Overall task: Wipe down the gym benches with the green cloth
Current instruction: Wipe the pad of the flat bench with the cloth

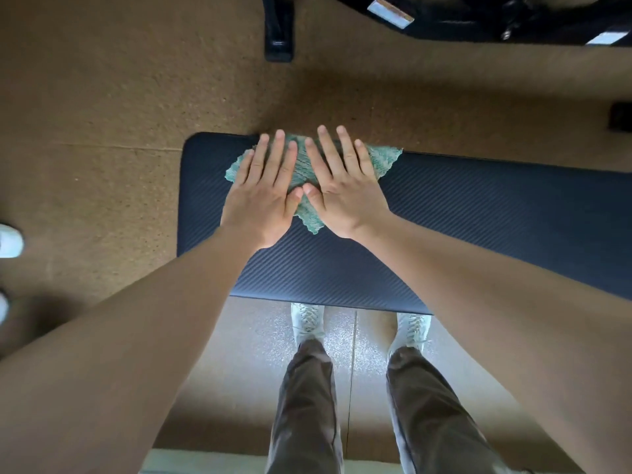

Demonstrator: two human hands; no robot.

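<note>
A green cloth (383,159) lies spread on the far left part of a dark padded gym bench (478,217) that runs off to the right. My left hand (263,196) and my right hand (345,189) lie flat side by side on the cloth, fingers straight and pointing away from me, thumbs almost touching. Both press the cloth onto the pad near its far edge. The hands cover most of the cloth; its corners show at the left, the right and below the thumbs.
Brown speckled floor surrounds the bench. A black machine frame (478,18) and a black foot (278,32) stand at the top. My own legs and white shoes (307,323) are just below the bench's near edge. Another person's white shoe (10,241) is at the left edge.
</note>
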